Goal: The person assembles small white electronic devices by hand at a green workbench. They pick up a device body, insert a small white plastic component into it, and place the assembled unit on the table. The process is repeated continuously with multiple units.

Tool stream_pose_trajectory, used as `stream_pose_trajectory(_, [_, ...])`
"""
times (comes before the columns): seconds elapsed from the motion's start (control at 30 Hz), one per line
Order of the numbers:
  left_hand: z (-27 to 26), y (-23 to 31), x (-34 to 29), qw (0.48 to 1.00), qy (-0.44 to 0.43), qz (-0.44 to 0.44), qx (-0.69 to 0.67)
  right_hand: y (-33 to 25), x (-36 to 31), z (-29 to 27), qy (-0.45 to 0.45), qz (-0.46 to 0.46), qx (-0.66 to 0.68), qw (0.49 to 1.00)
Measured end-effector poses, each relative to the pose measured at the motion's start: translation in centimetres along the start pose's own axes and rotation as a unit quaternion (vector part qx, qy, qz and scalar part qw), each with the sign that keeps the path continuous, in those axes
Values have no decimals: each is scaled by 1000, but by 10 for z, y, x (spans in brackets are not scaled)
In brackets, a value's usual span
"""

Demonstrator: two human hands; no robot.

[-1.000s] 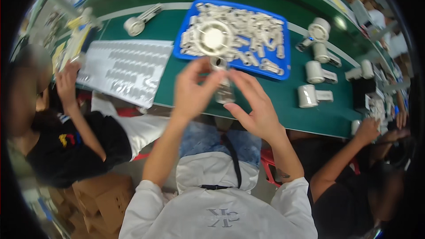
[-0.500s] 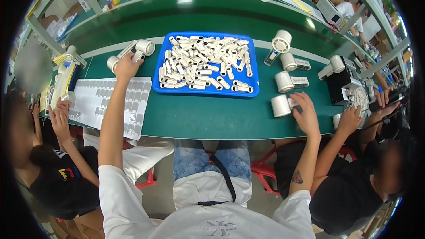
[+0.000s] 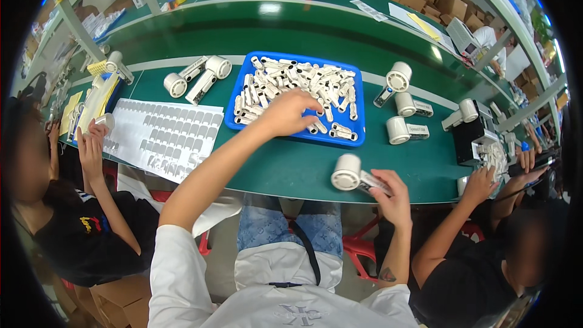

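My left hand is over the blue tray, fingers curved and apart above a heap of small white parts with dark ends. What its fingertips touch is partly hidden. Near the front table edge, my right hand grips a white handheld fan by its handle, the round head toward the left. Further right lie two more white fans, one nearer and one behind it. Another fan rests past them, its round grille showing.
Left of the tray lie two fans beside a sheet of grey stickers. A black device stands at the right end. Co-workers sit on both sides, with a co-worker's hand close on the right.
My left hand has left the fans on the left and moved right, over the tray. My right hand has drawn the nearest fan leftward and toward the front edge. The view has shifted slightly.
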State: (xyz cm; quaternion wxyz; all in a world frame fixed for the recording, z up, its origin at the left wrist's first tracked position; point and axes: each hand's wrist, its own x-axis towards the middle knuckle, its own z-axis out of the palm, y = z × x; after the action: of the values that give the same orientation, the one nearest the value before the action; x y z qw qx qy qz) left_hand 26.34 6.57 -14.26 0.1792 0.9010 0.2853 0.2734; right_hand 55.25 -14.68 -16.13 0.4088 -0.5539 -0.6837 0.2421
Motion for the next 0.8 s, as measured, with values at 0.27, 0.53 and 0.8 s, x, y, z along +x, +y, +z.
stream_pose_trajectory(0.27, [54,5,39,994,-102,-18,-14,-36,47,76,-53,6,112,992])
stream_pose_trajectory(0.53, [52,8,39,997,-58,30,46,-31,70,89,-67,-34,20,997])
stream_pose_trajectory(0.8, [2,48,30,994,-20,18,-104,6,59,72,138,24,280,950])
